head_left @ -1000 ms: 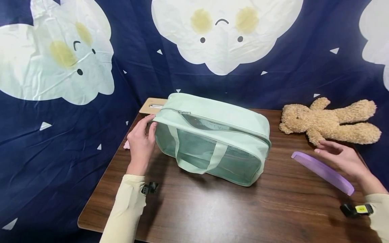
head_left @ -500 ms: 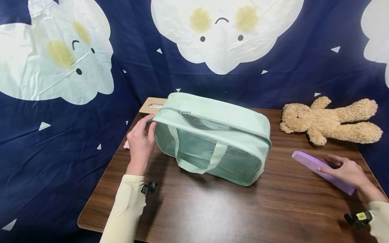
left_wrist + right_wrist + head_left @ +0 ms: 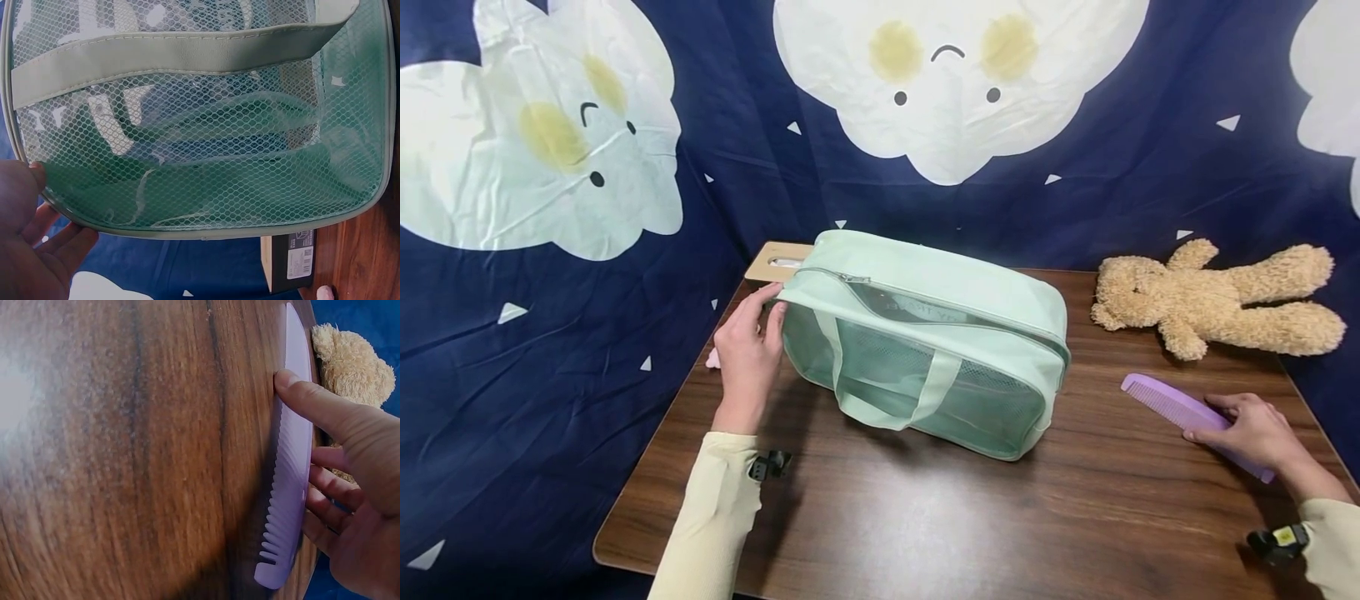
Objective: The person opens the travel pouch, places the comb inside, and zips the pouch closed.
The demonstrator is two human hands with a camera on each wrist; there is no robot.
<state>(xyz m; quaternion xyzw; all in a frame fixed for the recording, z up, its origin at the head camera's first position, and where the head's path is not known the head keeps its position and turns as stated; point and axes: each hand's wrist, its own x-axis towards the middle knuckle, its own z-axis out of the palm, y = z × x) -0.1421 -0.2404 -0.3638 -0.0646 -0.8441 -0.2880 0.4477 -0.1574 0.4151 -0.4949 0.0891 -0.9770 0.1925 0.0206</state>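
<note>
Comb (image 3: 1172, 404) lies at the right part of the surface (image 3: 925, 533), directly under the right hand (image 3: 1258, 429), which is clearly the nearer one. Its long axis goes slantwise, from the far left end, pointing toward the bag (image 3: 925, 342), to the near right end, by the right wrist. The right hand pinches it across this axis: the thumb is on the toothed edge, the fingers are behind the smooth back. Whether the comb touches the surface along its whole length, I cannot tell.

The left hand (image 3: 748, 350) is well apart from the comb, with the bag between. It pinches the upper left corner of the bag, thumb in front and fingers behind the edge. The bag stands upright, its long side slanted in a similar direction, and its zip gapes along the top.

About materials: the comb is lilac, thin and slightly curved, probably of hard plastic. The bag has smooth mint-green bands, a transparent front with fine mesh, and a flat strap handle (image 3: 872, 412) hanging down. Beyond the comb, a teddy bear (image 3: 1210, 296) of curly tan plush lies with its head toward the bag. The surface shows dark wood grain with a glossy reflection.
</note>
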